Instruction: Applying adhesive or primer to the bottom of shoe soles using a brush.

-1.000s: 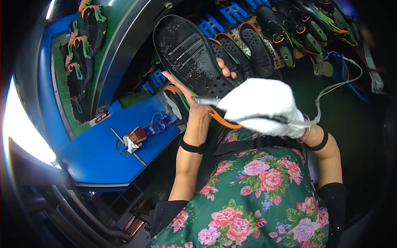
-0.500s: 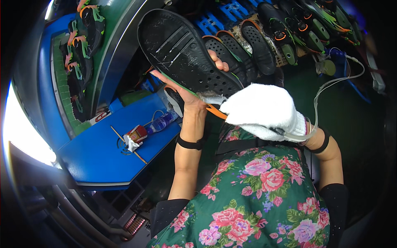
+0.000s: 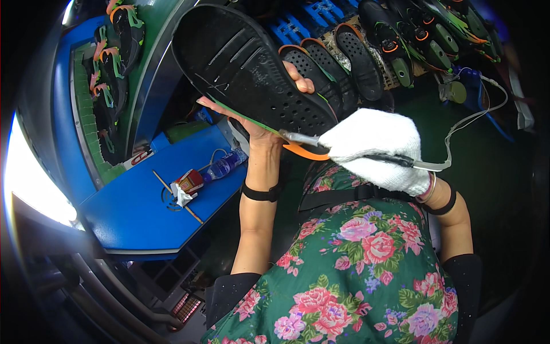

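Note:
My left hand (image 3: 262, 131) holds up a black shoe sole (image 3: 235, 60), palm under its near edge and fingertips curled over the far side. The sole has slots in its wide end, small holes in the narrower end and a green and orange rim. My right hand (image 3: 375, 146), in a white knit glove, grips a brush (image 3: 302, 138) with a metal shaft. Its tip touches or lies very close to the sole's near rim, by the left palm. A clear tube (image 3: 446, 163) trails from the brush handle past my wrist.
More perforated soles (image 3: 356, 63) lean in a row at the back. Dark shoes (image 3: 385, 43) stand to their right. At left, shoe uppers (image 3: 117, 86) lie on a green conveyor (image 3: 83, 123). A blue table (image 3: 137, 218) carries a red box (image 3: 190, 181), a stick and a plastic bottle (image 3: 223, 166).
The sole and my left hand have shifted slightly left and up. My gloved hand has turned, so more of the brush shaft and handle shows.

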`<state>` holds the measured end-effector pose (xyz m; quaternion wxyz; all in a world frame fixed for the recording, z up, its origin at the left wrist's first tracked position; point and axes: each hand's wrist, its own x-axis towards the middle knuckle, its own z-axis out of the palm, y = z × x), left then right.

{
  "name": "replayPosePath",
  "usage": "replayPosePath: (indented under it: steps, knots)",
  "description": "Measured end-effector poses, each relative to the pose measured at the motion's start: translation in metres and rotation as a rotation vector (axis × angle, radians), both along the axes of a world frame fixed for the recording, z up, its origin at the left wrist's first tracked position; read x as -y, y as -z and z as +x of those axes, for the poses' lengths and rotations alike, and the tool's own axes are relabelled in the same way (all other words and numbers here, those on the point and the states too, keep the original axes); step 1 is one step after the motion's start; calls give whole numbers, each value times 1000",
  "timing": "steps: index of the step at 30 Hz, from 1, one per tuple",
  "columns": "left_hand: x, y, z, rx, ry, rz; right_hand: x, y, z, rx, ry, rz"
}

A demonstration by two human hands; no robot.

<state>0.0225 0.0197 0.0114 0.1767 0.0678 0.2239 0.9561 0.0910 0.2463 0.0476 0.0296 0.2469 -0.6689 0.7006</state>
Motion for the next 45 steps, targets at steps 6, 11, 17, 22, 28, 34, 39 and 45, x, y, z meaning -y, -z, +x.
replayPosePath:
  steps: [6, 11, 17, 22, 28, 34, 39, 45]
  knots:
    - [-4, -7, -1, -50, -7, -90, -4, 3, 2, -172, -26, 68]
    - [-6, -12, -2, -82, -34, -127, -8, 2, 3, -75, -28, 39]
    - [-7, -13, -4, -103, -17, -113, -10, 0, 5, -53, 0, 60]
    - [-5, -11, -8, -93, -4, -76, -6, -3, 11, -162, -20, 88]
    - [-6, -4, -10, -25, 8, -46, -1, -7, 13, -252, -3, 82]
    - [-5, 0, -8, -25, -25, -129, -4, -7, 13, -205, 3, 109]
    - [-6, 2, -9, -9, -6, -86, -4, 0, 10, -127, -16, 9]
    - [-4, 5, -13, -88, 49, -34, -5, 2, 11, -50, 143, 10]
